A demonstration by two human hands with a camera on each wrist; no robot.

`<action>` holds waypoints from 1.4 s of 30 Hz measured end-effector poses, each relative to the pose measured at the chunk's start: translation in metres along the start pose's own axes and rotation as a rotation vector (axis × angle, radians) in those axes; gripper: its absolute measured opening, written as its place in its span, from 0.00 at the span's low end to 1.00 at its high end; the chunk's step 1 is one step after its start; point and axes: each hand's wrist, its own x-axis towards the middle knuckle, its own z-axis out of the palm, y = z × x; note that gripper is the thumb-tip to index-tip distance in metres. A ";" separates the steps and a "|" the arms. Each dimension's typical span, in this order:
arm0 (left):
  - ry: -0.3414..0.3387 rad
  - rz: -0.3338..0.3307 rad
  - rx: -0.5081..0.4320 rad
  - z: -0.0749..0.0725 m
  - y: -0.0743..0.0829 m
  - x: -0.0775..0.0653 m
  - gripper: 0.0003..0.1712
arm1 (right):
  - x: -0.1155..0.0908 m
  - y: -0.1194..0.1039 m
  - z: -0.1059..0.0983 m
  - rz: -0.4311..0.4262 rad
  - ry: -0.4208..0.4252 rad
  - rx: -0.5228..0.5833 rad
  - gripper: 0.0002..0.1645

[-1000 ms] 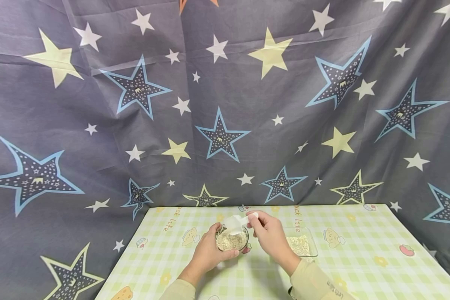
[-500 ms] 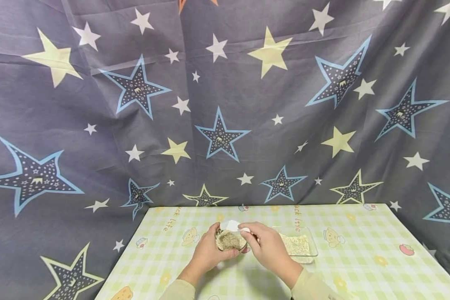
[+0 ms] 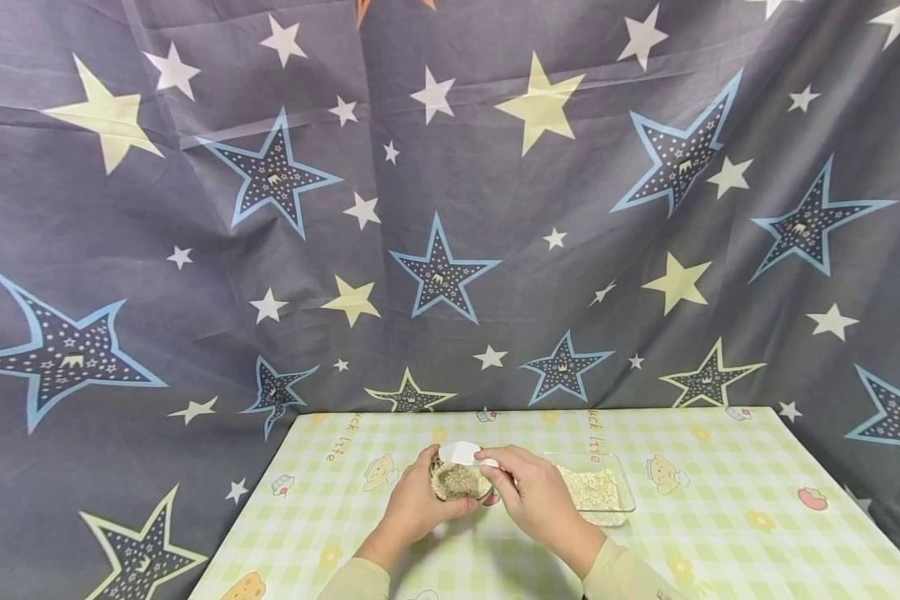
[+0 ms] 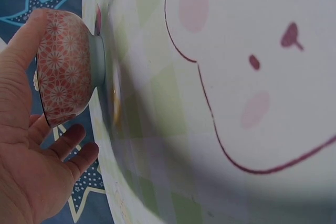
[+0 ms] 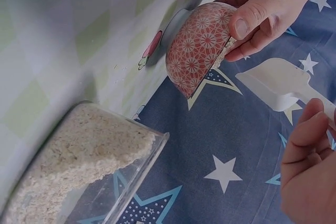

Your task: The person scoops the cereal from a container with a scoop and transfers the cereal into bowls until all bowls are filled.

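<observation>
My left hand (image 3: 414, 502) grips a red bowl (image 4: 65, 66) patterned with white flowers, thumb at the near side of the rim and fingers round the far side. Oat flakes (image 3: 457, 482) fill much of the bowl, which stands on the table. In my right hand (image 3: 536, 493) is the handle of a white plastic scoop (image 5: 277, 81), pinched between thumb and fingers. The scoop is tipped over the far part of the bowl, its underside showing in the head view. The right wrist view shows it just off the bowl's rim.
To the right of the bowl stands a clear rectangular container (image 3: 633, 493) with more oat flakes (image 5: 86, 145), partly behind my right hand in the head view. A green checked cloth (image 3: 720, 533) covers the table. Behind its far edge hangs a dark star-patterned curtain (image 3: 450, 167).
My right hand has moved slightly left and down, tipping the scoop over the bowl. The scoop turned a little further in the last half second. The left hand and bowl have stayed put.
</observation>
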 end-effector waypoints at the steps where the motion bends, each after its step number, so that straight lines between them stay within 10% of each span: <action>1: -0.001 0.000 0.001 0.000 0.000 0.000 0.71 | 0.000 0.000 0.000 0.001 -0.001 0.001 0.12; 42: 0.001 0.021 0.001 0.001 0.002 -0.001 0.70 | 0.000 0.002 -0.009 0.023 0.029 0.003 0.13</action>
